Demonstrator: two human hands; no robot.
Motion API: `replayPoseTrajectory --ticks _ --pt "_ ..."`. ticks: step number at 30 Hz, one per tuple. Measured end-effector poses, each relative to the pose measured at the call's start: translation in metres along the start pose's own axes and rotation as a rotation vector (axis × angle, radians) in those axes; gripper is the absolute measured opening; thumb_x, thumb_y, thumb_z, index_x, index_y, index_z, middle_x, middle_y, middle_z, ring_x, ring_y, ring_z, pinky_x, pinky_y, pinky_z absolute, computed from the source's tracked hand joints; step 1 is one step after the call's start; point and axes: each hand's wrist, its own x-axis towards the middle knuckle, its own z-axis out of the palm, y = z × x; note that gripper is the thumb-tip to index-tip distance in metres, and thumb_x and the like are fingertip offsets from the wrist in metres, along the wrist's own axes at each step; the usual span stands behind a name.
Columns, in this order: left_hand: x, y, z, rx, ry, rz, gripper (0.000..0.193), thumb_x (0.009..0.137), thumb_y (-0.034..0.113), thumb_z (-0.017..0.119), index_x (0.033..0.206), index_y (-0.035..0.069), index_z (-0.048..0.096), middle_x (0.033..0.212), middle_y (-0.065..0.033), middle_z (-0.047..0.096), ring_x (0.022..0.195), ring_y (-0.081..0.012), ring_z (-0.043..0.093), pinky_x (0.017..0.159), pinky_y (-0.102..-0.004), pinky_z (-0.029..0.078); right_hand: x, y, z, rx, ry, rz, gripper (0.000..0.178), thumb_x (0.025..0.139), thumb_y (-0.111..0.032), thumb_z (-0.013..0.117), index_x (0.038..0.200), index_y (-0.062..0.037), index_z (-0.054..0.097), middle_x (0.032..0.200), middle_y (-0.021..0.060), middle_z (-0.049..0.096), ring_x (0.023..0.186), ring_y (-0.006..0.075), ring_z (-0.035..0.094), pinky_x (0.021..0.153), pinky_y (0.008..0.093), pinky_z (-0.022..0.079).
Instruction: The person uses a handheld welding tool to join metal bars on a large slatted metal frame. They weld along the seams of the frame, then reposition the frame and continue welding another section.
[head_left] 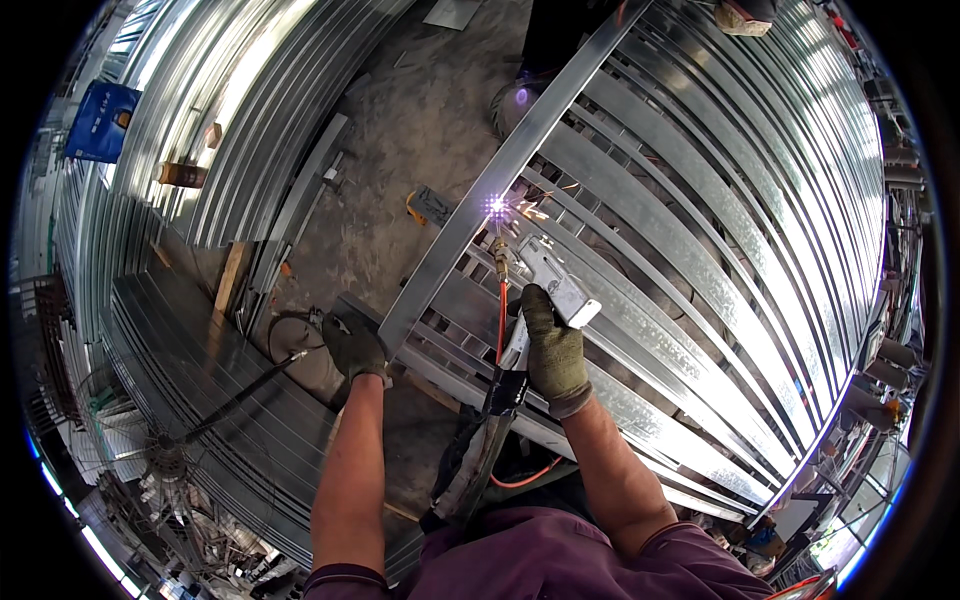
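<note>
In my gloved right hand (555,350) is a handheld welding gun (556,282), silver-bodied, with a brass fitting and an orange-red hose (502,322) running along it. Its tip points at the long metal rail (447,250), where a bright violet-white weld spot (496,206) throws sparks to the right. The rail edges a large frame of parallel galvanized slats (640,180). My left hand (353,348), also gloved, grips the rail's near left end; its fingertips are partly hidden.
Long bundles of metal profiles (230,110) lie to the left, with a blue packet (103,121) on them. A standing fan (166,456) is at the lower left. A grinder-like tool (430,206) lies on the concrete floor (400,110) beyond the rail.
</note>
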Motion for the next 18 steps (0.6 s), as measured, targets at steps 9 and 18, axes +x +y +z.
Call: replayPoseTrajectory --ticks 9,18 --pt "0.004 -0.010 0.006 -0.026 0.048 0.016 0.056 0.109 0.038 0.045 0.150 -0.001 0.045 0.147 -0.0239 0.052 0.134 -0.0378 0.054 0.111 -0.0451 0.044 -0.002 -0.002 0.001 -0.020 -0.002 0.017 0.029 0.104 -0.027 0.068 0.118 -0.0021 0.066 0.096 0.0029 0.068 0.085 0.0115 0.062 0.073 0.0309 0.053" --pt "0.005 -0.010 0.004 -0.011 0.008 0.015 0.062 0.110 0.042 0.042 0.150 -0.006 0.044 0.153 -0.0264 0.047 0.141 -0.0389 0.048 0.117 -0.0456 0.039 -0.004 0.001 0.005 0.003 0.018 -0.034 0.030 0.105 -0.036 0.066 0.103 -0.0065 0.070 0.087 -0.0001 0.066 0.076 0.0097 0.059 0.067 0.0293 0.050"
